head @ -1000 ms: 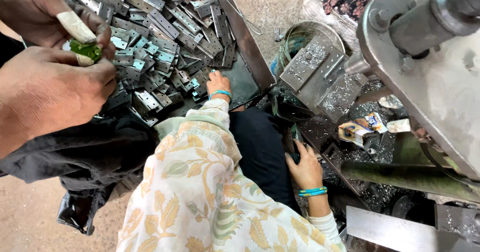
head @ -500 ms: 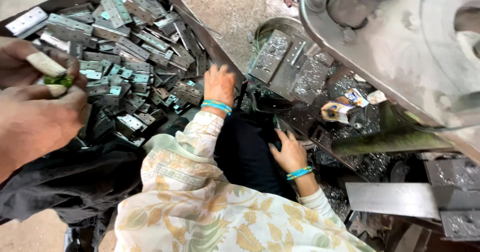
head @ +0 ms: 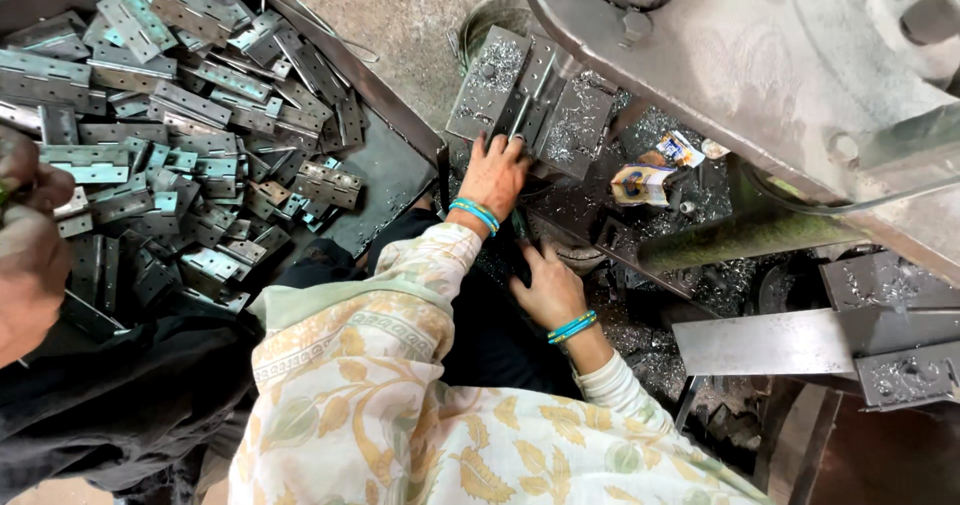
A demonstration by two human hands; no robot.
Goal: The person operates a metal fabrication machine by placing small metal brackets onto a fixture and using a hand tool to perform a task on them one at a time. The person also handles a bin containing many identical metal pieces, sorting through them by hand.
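Only parts of my two hands show, at the left edge of the head view. My left hand [head: 28, 170] is the upper one, fingers curled, with a sliver of something green at the frame edge beside it. My right hand [head: 25, 275] is just below it, knuckles out. What either hand holds is cut off by the frame. Both hover over the near side of a heap of grey metal hinges [head: 170, 115] on a dark tray [head: 395, 170]. Below me sits a co-worker in a floral sleeve [head: 370, 405], one hand [head: 493, 175] on a hinge plate, the other hand [head: 548, 290] beside it.
A large grey press machine [head: 760, 75] fills the upper right, with hinge plates [head: 530, 100] and metal shavings at its base. A crumpled wrapper [head: 645, 180] lies among the shavings. Steel plates [head: 770, 340] jut out at lower right. Black cloth [head: 110, 405] covers the lower left.
The view has swung right, so my hands slid to the left edge and the white and green thing they held is out of sight. The co-worker's hand moved from the hinge heap to the plates by the machine.
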